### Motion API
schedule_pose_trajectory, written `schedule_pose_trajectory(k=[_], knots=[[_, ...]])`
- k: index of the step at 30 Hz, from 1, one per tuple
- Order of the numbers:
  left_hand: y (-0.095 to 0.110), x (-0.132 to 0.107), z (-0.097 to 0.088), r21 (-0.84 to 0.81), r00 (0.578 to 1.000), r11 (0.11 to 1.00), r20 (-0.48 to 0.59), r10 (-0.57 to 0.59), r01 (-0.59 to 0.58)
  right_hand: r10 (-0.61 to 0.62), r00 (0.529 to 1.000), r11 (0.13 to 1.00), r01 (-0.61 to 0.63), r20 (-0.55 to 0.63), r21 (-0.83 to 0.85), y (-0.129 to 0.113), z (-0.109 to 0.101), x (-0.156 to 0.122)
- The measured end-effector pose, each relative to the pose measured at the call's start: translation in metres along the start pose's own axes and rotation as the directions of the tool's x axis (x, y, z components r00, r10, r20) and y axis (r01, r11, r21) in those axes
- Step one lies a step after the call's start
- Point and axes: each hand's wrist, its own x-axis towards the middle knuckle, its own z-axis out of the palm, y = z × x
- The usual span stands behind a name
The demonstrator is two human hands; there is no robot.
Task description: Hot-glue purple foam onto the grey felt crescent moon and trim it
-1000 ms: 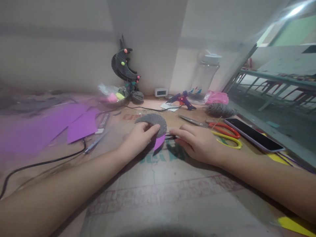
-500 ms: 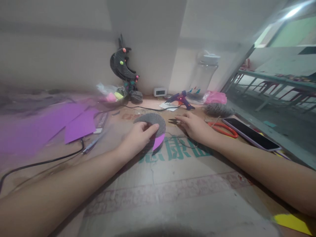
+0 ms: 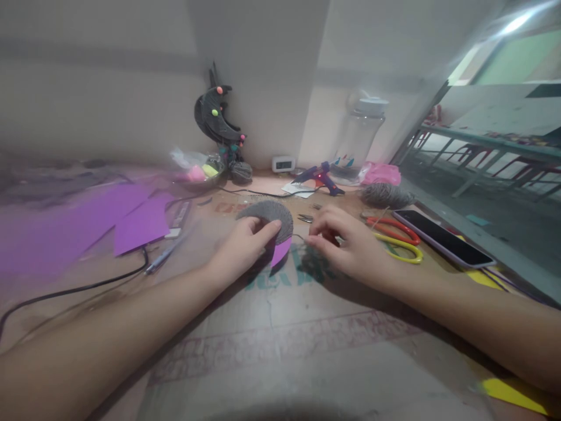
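My left hand (image 3: 245, 245) pinches a crescent moon shape (image 3: 274, 215) between thumb and fingers. Grey yarn covers most of the crescent, and its lower tip is bare purple paper (image 3: 280, 252). A strand of grey yarn (image 3: 298, 236) runs from the crescent's right edge to my right hand (image 3: 346, 240), whose thumb and forefinger are closed on it. Behind the right hand lie pliers with red and yellow handles (image 3: 401, 250), their dark jaws (image 3: 305, 218) showing left of the fingers.
Purple sheets (image 3: 140, 225) and a pen (image 3: 160, 260) lie left. At the back stand a glue gun (image 3: 319, 178), a small digital clock (image 3: 283, 164), a clear bottle (image 3: 359, 137) and a decorated dark crescent (image 3: 214, 114). A grey yarn ball (image 3: 388, 195) and a phone (image 3: 442, 237) are right.
My right hand has left the pliers' jaws, come towards me and closed on the yarn strand, drawing it near the crescent. The left hand keeps its hold in the same spot.
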Motion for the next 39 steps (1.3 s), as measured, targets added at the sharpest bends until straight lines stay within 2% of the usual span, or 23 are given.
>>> schedule_pose_trajectory(k=[2,3,5,9,19,21,23,26,29,35,37,39], knots=[[0.001,0.0,0.0,0.008,1.0,1.0,-0.001,0.002,-0.002,-0.205,0.978,0.973,0.208,0.039,-0.098,0.003,0.002,-0.004],[0.002,0.0,0.0,0.011,1.0,1.0,-0.003,0.001,-0.001,-0.265,0.962,0.955,0.271,0.067,-0.122,0.006,0.003,-0.005],[0.003,0.0,0.0,0.009,1.0,1.0,-0.013,0.0,0.0,-0.316,0.943,0.934,0.328,0.102,-0.14,0.009,0.005,-0.007],[0.004,0.0,0.001,0.002,1.0,1.0,-0.001,0.005,-0.005,-0.324,0.941,0.933,0.335,0.101,-0.133,0.009,0.009,-0.004],[0.007,-0.003,0.001,0.002,0.997,0.998,0.029,-0.07,0.07,-0.226,0.971,0.972,0.23,0.073,-0.053,0.004,0.008,0.0],[0.005,-0.002,0.001,0.003,0.997,0.998,0.033,-0.067,0.067,-0.147,0.989,0.989,0.147,0.031,-0.005,0.003,0.007,-0.002],[0.004,-0.002,0.001,0.007,0.998,0.998,0.027,-0.06,0.06,-0.01,0.999,0.999,0.012,-0.046,0.036,0.001,0.006,-0.002],[0.003,-0.002,0.001,0.011,0.998,0.998,0.021,-0.059,0.058,0.17,0.979,0.983,-0.161,-0.11,0.087,0.0,0.005,-0.001],[0.003,-0.002,0.001,0.004,0.997,0.998,0.021,-0.069,0.069,0.228,0.969,0.971,-0.219,-0.099,0.095,0.001,0.005,0.001],[0.005,-0.002,0.001,-0.017,0.998,0.998,0.023,-0.06,0.061,0.203,0.978,0.977,-0.198,-0.053,0.081,0.005,0.006,0.003],[0.006,-0.003,0.001,-0.015,0.998,0.998,0.02,-0.064,0.065,0.227,0.974,0.967,-0.222,-0.027,0.122,0.005,0.008,0.003],[0.008,-0.003,0.001,-0.023,0.997,0.997,0.025,-0.068,0.069,0.27,0.963,0.933,-0.267,0.02,0.242,0.005,0.009,0.004]])
